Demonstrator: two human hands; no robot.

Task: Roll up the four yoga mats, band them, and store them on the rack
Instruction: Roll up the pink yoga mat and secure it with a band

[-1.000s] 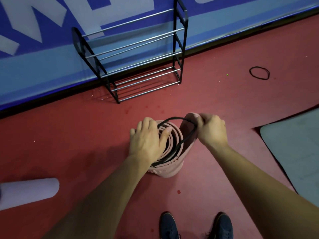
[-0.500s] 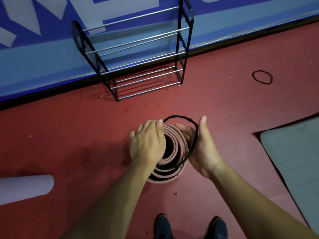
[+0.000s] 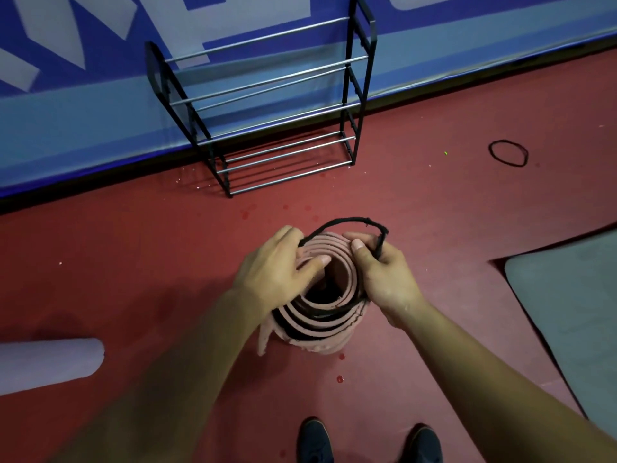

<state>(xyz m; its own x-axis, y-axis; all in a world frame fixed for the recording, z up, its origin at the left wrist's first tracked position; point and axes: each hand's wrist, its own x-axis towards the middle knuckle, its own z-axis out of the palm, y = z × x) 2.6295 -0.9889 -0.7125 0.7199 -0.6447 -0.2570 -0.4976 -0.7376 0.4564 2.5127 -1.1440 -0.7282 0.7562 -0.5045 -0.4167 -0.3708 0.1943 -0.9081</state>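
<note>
My left hand grips the upright pink mat roll; my right hand pinches the black band over it.

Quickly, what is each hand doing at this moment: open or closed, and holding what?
Left hand: closed, grips the rim of the rolled pink mat.
Right hand: closed, pinches the black band.

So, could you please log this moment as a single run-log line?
step: banding | pink mat: upright on floor | left hand: grips mat rim | right hand: pinches black band over mat top
</note>
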